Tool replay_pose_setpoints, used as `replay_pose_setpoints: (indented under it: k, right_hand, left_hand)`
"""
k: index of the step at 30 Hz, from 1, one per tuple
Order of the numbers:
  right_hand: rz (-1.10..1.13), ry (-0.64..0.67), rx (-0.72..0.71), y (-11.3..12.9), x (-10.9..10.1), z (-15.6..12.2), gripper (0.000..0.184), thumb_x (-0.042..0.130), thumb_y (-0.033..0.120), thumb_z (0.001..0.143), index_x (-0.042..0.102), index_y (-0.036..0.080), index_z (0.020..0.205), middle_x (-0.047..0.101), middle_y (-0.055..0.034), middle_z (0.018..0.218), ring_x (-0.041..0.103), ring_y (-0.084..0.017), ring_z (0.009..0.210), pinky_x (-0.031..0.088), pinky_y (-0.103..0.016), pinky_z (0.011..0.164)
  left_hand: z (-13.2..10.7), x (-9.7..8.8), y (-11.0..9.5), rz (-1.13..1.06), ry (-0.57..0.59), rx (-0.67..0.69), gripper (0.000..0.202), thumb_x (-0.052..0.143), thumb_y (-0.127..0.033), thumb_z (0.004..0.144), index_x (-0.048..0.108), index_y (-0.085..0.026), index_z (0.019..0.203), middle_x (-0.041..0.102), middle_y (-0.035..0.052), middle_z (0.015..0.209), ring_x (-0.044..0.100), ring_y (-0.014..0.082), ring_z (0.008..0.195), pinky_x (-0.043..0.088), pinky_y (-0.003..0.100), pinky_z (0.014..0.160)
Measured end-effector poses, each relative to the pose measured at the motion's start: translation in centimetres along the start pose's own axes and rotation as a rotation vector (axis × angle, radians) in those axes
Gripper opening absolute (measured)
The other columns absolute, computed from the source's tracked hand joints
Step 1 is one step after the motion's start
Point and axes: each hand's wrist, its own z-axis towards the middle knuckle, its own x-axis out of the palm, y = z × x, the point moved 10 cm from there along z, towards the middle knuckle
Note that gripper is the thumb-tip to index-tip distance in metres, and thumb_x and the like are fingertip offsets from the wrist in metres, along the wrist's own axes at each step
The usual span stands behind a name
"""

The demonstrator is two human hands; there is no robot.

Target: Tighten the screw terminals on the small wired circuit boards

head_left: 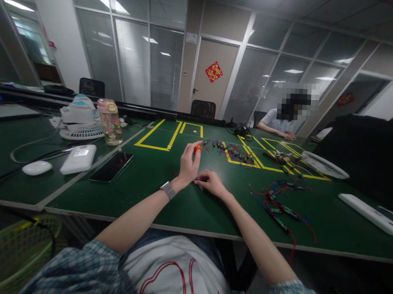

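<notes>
My left hand [189,164] is raised a little above the green table [167,202], its fingertips pinched on a small orange part [197,149]. My right hand [211,183] rests on the table just right of it, fingers closed on a small dark piece [199,180] that I cannot make out. A watch sits on my left wrist [168,189]. Right of my hands lies a tangle of red and blue wires with small boards [281,204]. Farther back lies another heap of wired parts [235,152].
A black phone [111,166], a white power bank [78,158], a white mouse [36,167], a pink bottle [110,121] and a white fan [79,123] lie at the left. Yellow tape boxes [157,138] mark the table. Another person [283,121] sits at the far right. A white bar [371,213] lies at right.
</notes>
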Motion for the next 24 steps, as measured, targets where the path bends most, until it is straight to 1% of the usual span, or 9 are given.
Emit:
replay_pose_setpoints:
  k: [6,8,11,13,15,20,22,24]
  right_hand:
    - [0.007,-0.003,-0.006,-0.1,0.09,0.02,0.015,0.073,0.02,0.073,0.075,0.016,0.087,0.063,-0.0031,0.076,0.055,-0.012,0.067,0.044,-0.024,0.066]
    - [0.002,-0.003,-0.012,-0.05,0.1,0.02,0.015,0.073,0.02,0.073,0.076,0.017,0.087,0.063,-0.0027,0.076,0.055,-0.012,0.066,0.044,-0.024,0.065]
    - [-0.004,-0.003,-0.019,0.02,0.08,0.0,0.014,0.072,0.019,0.073,0.076,0.017,0.087,0.062,-0.0025,0.075,0.055,-0.012,0.065,0.044,-0.024,0.065]
    - [-0.004,-0.005,-0.024,0.03,0.06,-0.02,0.015,0.072,0.02,0.073,0.076,0.017,0.087,0.062,-0.0027,0.075,0.055,-0.012,0.065,0.044,-0.024,0.065]
    - [0.0,-0.009,-0.023,-0.04,0.04,-0.01,0.015,0.073,0.02,0.073,0.076,0.017,0.088,0.063,-0.003,0.075,0.055,-0.012,0.066,0.044,-0.024,0.065]
    - [0.009,-0.012,-0.012,-0.15,0.06,0.02,0.016,0.073,0.021,0.073,0.076,0.017,0.088,0.063,-0.0035,0.076,0.056,-0.013,0.066,0.044,-0.025,0.065]
    - [0.01,-0.012,-0.014,-0.04,0.03,0.0,0.016,0.073,0.02,0.073,0.076,0.017,0.088,0.064,-0.0037,0.077,0.056,-0.013,0.066,0.045,-0.025,0.066]
    - [0.007,-0.01,-0.014,0.06,-0.01,-0.02,0.016,0.073,0.02,0.073,0.076,0.016,0.088,0.064,-0.0037,0.077,0.056,-0.013,0.066,0.045,-0.025,0.066]
  left_hand:
    - [0.15,-0.27,-0.82,0.082,-0.017,0.037,0.02,0.054,-0.025,0.091,0.062,-0.021,0.109,0.052,0.0034,0.09,0.053,0.0154,0.084,0.047,0.029,0.079]
    - [0.14,-0.27,-0.86,0.081,-0.011,0.033,0.021,0.052,-0.025,0.091,0.062,-0.022,0.109,0.052,0.0039,0.092,0.053,0.0158,0.086,0.047,0.029,0.08]
    - [0.12,-0.06,-0.76,0.046,0.017,0.027,0.028,0.04,-0.021,0.096,0.059,-0.022,0.116,0.054,0.0059,0.1,0.055,0.0164,0.093,0.047,0.03,0.084]
    - [0.15,0.01,-0.66,0.024,0.024,0.024,0.032,0.035,-0.019,0.097,0.057,-0.022,0.119,0.055,0.0065,0.103,0.055,0.0162,0.095,0.047,0.03,0.084]
    - [0.21,-0.04,-0.54,0.028,0.016,0.017,0.03,0.037,-0.019,0.096,0.057,-0.022,0.119,0.055,0.0061,0.101,0.055,0.0158,0.093,0.047,0.029,0.082]
    - [0.29,-0.37,-0.54,0.105,-0.022,0.014,0.021,0.054,-0.022,0.09,0.063,-0.023,0.109,0.048,0.0035,0.092,0.052,0.0146,0.083,0.047,0.028,0.078]
    - [0.25,-0.4,-0.53,0.109,-0.023,0.013,0.019,0.056,-0.024,0.089,0.064,-0.022,0.107,0.046,0.0031,0.091,0.052,0.0144,0.082,0.047,0.028,0.079]
    - [0.2,-0.39,-0.42,0.094,-0.018,0.006,0.021,0.052,-0.024,0.091,0.063,-0.022,0.108,0.047,0.0037,0.093,0.053,0.0148,0.084,0.047,0.029,0.08]
